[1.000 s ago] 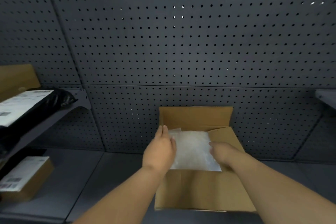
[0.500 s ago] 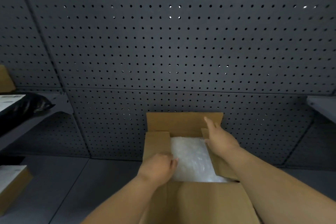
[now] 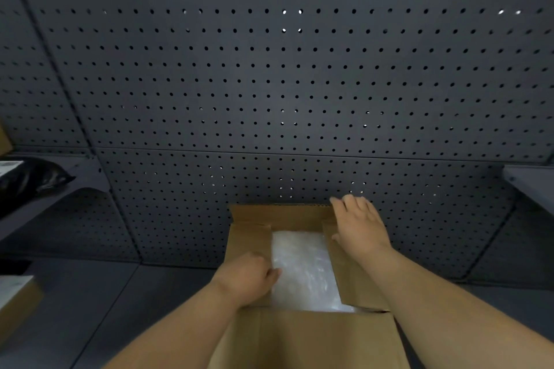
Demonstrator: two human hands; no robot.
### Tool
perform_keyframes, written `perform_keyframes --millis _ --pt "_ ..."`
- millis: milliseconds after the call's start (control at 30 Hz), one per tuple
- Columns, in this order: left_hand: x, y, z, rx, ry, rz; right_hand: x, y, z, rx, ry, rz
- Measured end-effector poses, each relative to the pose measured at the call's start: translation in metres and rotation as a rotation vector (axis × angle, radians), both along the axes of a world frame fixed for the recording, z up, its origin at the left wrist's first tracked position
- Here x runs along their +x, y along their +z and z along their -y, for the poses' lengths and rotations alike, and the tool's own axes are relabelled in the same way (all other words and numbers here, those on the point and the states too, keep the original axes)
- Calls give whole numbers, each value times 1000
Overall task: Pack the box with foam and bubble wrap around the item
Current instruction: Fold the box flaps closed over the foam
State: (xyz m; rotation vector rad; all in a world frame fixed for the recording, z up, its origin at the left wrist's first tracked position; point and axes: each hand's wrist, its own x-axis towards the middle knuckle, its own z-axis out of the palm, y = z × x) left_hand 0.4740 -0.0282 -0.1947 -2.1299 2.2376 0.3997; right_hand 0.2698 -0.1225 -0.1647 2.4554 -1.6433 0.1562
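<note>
A cardboard box (image 3: pixel 302 335) is sitting at the bottom centre of the frame against a dark grey pegboard wall (image 3: pixel 269 69), its flaps open. White bubble wrap (image 3: pixel 302 272) is lying inside it, filling the opening between the side flaps. The left hand (image 3: pixel 245 278) is resting on the left flap with its fingers curled, their tips touching the wrap's left edge. The right hand (image 3: pixel 359 228) is lying flat on the right flap, fingers spread and released, reaching to the back flap's top edge. A black poly mailer (image 3: pixel 30 180) is lying on a shelf (image 3: pixel 87 174) at the left edge.
</note>
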Motion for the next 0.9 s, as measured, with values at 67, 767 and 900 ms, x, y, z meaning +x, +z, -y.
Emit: perform_keyframes --millis 67,767,900 --pt "0 4 -1 -14 1 10 -5 -4 -7 -3 53 -26" --pt "8 18 10 139 63 55 -30 0 -112 569 542 -224" --pt "12 20 8 148 58 59 -38 -10 -130 511 592 -266"
